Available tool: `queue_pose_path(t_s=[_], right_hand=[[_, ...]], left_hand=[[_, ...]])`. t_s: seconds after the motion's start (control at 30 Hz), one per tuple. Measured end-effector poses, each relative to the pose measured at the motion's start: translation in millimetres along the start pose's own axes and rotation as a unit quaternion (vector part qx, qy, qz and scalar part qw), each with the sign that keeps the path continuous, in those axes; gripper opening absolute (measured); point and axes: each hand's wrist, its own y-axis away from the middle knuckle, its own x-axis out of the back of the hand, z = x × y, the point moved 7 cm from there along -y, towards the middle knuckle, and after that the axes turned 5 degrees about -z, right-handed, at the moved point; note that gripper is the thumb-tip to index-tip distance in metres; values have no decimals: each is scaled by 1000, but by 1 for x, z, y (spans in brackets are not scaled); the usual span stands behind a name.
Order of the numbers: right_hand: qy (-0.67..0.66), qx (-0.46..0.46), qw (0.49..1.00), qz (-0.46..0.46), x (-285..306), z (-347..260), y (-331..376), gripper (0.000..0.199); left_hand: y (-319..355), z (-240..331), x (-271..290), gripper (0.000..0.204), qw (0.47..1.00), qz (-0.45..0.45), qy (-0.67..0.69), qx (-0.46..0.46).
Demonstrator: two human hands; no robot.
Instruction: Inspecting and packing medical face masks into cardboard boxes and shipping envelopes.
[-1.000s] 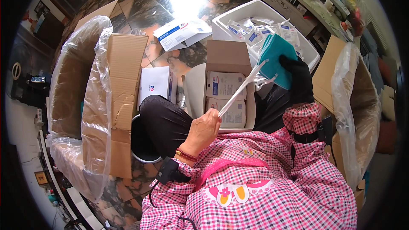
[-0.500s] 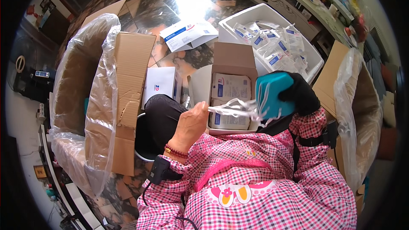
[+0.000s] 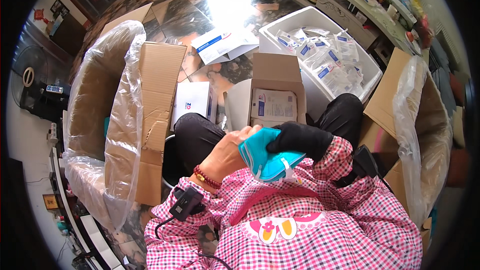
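In front of my chest is a small stack of teal face masks [image 3: 274,166] with white ear loops along its lower edge. My right hand [image 3: 302,141], in a black glove, grips the stack from the right. My bare left hand [image 3: 230,149], a beaded bracelet at the wrist, closes on its upper left edge; some of its fingers are hidden behind the masks. Just beyond my hands an open carton [image 3: 278,66] stands between my knees, holding flat white packets [image 3: 273,104] with blue labels.
A white foam box [image 3: 372,86] heaped with small packets stands at the far right. Plastic-lined cardboard boxes flank me, one at left [image 3: 162,72] and one at right [image 3: 387,87]. Beside the carton sits a closed white box [image 3: 189,105]; an unfolded white carton [image 3: 220,42] lies on the floor.
The masks have come left and closer to my chest, and are turned. My left hand has gone from holding the stretched ear loops to the stack's edge.
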Motion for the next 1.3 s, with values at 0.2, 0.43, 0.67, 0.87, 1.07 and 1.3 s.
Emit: queue_pose_path(t_s=[0.2, 0.43, 0.67, 0.87, 1.07, 1.3], right_hand=[[-1, 39, 998, 48, -27, -8, 25, 29], [-200, 186, 949, 158, -32, -22, 89, 33], [-11, 188, 890, 414, 60, 0, 163, 33], [152, 164, 879, 422, 79, 0, 111, 32], [297, 134, 867, 377, 44, -76, 88, 29], [396, 49, 844, 358, 54, -93, 71, 27]], left_hand=[[22, -2, -2, 24, 994, 84, 68, -34], [74, -30, 19, 7, 979, 157, -128, 28], [185, -103, -14, 24, 881, 330, 15, 339], [274, -176, -126, 25, 509, 409, 507, 563], [308, -214, -151, 43, 552, 404, 473, 556], [239, -172, -77, 27, 763, 412, 166, 470]])
